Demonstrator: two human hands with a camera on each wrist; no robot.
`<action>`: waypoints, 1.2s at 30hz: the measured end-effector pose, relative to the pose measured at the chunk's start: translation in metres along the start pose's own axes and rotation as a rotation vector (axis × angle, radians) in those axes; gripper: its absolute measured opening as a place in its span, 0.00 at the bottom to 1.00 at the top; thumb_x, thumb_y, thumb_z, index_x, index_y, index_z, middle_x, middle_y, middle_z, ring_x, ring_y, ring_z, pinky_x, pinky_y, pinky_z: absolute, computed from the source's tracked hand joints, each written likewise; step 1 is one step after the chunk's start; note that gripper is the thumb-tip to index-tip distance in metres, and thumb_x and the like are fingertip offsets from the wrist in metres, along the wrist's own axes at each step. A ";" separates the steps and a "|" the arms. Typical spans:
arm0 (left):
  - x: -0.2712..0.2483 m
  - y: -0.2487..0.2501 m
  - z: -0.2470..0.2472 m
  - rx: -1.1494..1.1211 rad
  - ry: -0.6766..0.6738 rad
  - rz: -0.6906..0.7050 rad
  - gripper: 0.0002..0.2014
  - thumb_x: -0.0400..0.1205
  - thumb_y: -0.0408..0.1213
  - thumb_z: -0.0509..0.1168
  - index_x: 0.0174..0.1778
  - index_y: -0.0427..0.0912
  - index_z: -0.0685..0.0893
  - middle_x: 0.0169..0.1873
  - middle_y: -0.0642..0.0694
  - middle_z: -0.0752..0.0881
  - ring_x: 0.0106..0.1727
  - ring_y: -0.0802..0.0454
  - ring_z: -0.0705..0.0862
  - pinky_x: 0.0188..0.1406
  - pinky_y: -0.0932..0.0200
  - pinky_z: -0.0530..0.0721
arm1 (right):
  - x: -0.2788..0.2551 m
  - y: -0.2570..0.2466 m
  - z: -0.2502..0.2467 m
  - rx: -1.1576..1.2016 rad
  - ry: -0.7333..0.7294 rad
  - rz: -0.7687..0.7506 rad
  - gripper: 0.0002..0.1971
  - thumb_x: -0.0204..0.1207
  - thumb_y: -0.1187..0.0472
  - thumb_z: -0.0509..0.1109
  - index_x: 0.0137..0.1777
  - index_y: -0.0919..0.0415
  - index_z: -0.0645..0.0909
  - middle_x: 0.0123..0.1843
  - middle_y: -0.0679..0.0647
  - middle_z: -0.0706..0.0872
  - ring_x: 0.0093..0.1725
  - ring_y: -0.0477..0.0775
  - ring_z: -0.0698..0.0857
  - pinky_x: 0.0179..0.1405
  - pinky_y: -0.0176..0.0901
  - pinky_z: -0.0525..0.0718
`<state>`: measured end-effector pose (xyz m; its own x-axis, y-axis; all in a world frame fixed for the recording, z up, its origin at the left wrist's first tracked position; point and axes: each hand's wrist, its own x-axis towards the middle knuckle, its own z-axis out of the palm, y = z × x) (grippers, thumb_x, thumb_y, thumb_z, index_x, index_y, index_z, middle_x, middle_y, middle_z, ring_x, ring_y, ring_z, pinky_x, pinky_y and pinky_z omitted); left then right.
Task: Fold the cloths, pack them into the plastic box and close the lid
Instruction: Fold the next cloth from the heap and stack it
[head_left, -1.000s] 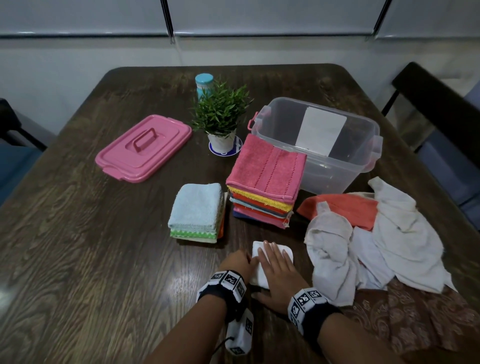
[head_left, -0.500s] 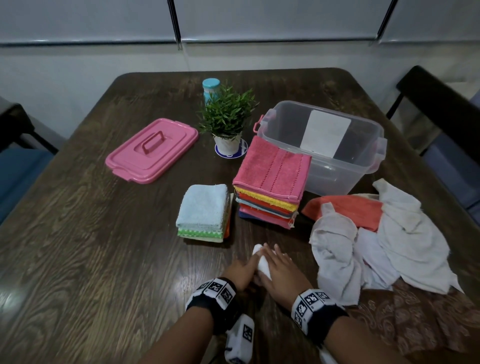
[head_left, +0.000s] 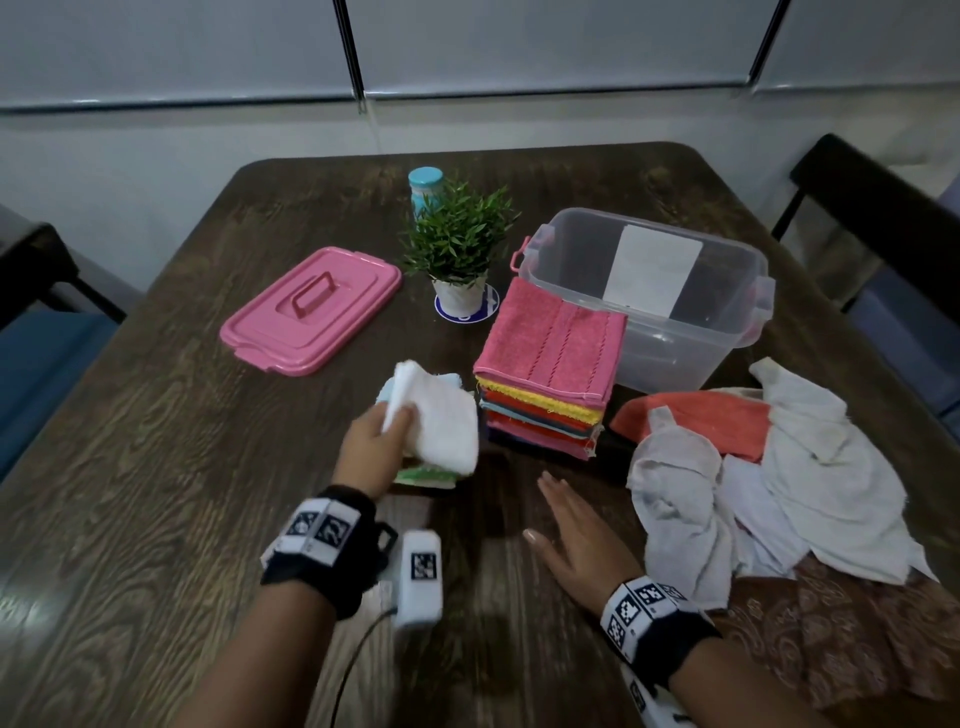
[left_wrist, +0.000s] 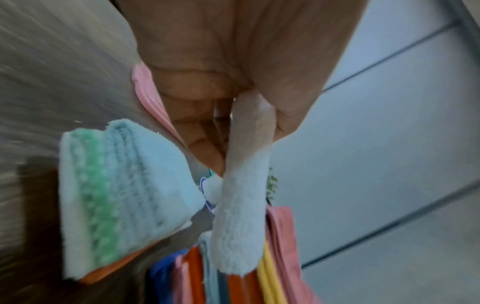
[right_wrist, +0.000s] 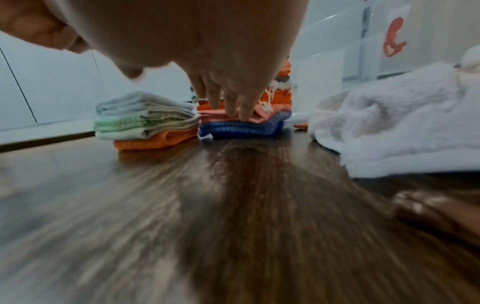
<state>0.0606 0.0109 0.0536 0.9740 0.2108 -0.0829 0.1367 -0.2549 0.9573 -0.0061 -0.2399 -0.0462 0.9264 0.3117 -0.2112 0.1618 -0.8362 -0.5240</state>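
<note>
From my head view, the folded white cloth (head_left: 441, 426) in my left hand (head_left: 371, 449) covers most of the small stack (head_left: 426, 475), leaving only its near edge showing. Beside that stack, the tall stack (head_left: 548, 384) hides the clear box's (head_left: 675, 332) near-left corner. My right wrist view smears the table (right_wrist: 155, 205) into streaks.

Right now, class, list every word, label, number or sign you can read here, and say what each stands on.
No text can be read.
White label on the clear plastic box: print too faint.
Blue-and-white coaster under the potted plant: marks too small.
Wristbands: black-and-white coded squares, no words.
</note>
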 end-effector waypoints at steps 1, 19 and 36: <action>0.010 0.003 -0.003 -0.074 0.027 -0.038 0.10 0.83 0.42 0.64 0.46 0.37 0.82 0.36 0.46 0.83 0.37 0.52 0.80 0.29 0.64 0.82 | 0.000 0.005 0.004 -0.065 -0.025 0.038 0.52 0.65 0.20 0.28 0.86 0.50 0.47 0.86 0.41 0.44 0.85 0.43 0.43 0.84 0.48 0.52; 0.066 -0.060 -0.005 0.555 0.157 -0.267 0.22 0.82 0.49 0.63 0.68 0.40 0.79 0.67 0.32 0.75 0.68 0.32 0.72 0.69 0.46 0.69 | -0.010 0.033 0.012 -0.267 -0.248 0.114 0.36 0.84 0.50 0.57 0.86 0.50 0.42 0.86 0.46 0.33 0.85 0.53 0.36 0.82 0.50 0.48; -0.038 -0.016 0.095 0.909 -0.262 0.699 0.14 0.78 0.53 0.55 0.48 0.47 0.77 0.53 0.46 0.74 0.56 0.47 0.70 0.55 0.50 0.75 | 0.011 0.074 -0.081 -0.238 0.439 0.495 0.16 0.75 0.63 0.67 0.63 0.61 0.76 0.65 0.61 0.77 0.63 0.63 0.75 0.61 0.55 0.75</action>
<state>0.0385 -0.0827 0.0147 0.8812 -0.4154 0.2259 -0.4669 -0.8400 0.2764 0.0436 -0.3354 -0.0202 0.9538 -0.3003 0.0008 -0.2908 -0.9244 -0.2468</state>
